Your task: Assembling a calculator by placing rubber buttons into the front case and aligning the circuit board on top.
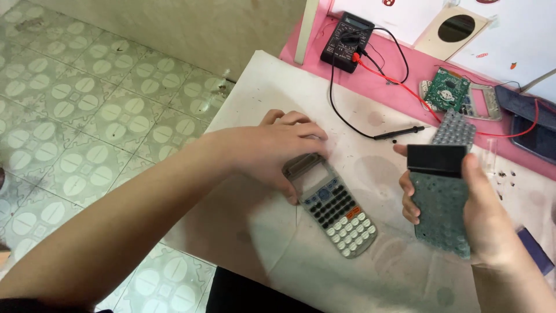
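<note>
the left hand [278, 148] lies over the far end of a grey calculator [333, 203], fingers curled down around its display end and pressing it to the white paper-covered table [278, 87]; whether the fingertips pinch the case edge or only rest on it cannot be told. the calculator lies at an angle, keys up, near the middle of the table. to its right the right hand [469, 214] holds a green circuit board [441, 208] lifted off the table, thumb on one long edge and fingers wrapped behind the other, clamped on it. a black display block [436, 160] sits at the board's far end, just under the thumb tip.

beyond the board, a grey rubber keypad mat [454, 128] lies on the table, and farther off a second small green board [446, 90] rests in a grey frame on the pink surface [405, 72]. a black multimeter [347, 33] sits at the far edge, its red lead and black probe [399, 134] trailing toward the middle.

the board is gripped by its edges only, so it could likely slip or flex if the grip tightens. the loose leads lie near both hands and could snag. the calculator, held at one end, may pivot on the smooth paper.
</note>
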